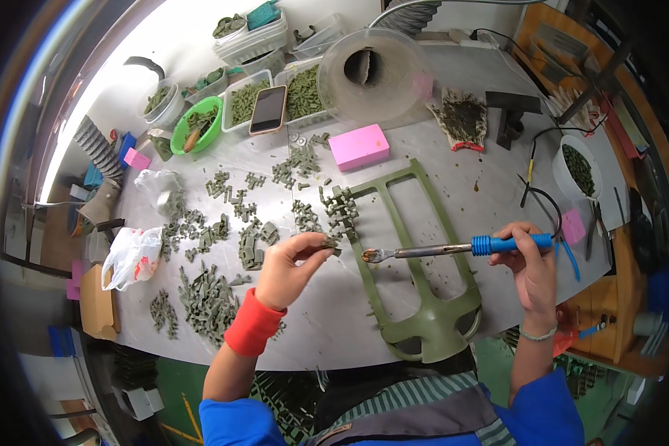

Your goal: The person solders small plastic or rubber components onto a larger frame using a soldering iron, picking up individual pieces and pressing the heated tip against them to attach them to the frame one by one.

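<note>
My right hand (526, 271) is wrapped round the blue grip of a soldering iron (438, 250). Its flat, brown-stained tip points left, above the green plastic frame (426, 297), which lies on the table with long openings in it. Between thumb and forefinger, my left hand (293, 266) pinches a small green plastic part (333, 245), partly covered by the fingers. The iron's tip is a short way right of that part, apart from it. Just beyond the left hand, a cluster of small green parts (340, 209) sits by the frame's left edge.
Loose green pieces (208, 301) lie in piles across the table's left. At the back stand a phone (268, 109), tubs of parts (305, 91), a green basket (214, 130) and a clear funnel (375, 97). A pink block (359, 147), a dirty glove (462, 119) and a white bowl (577, 167) stand farther right.
</note>
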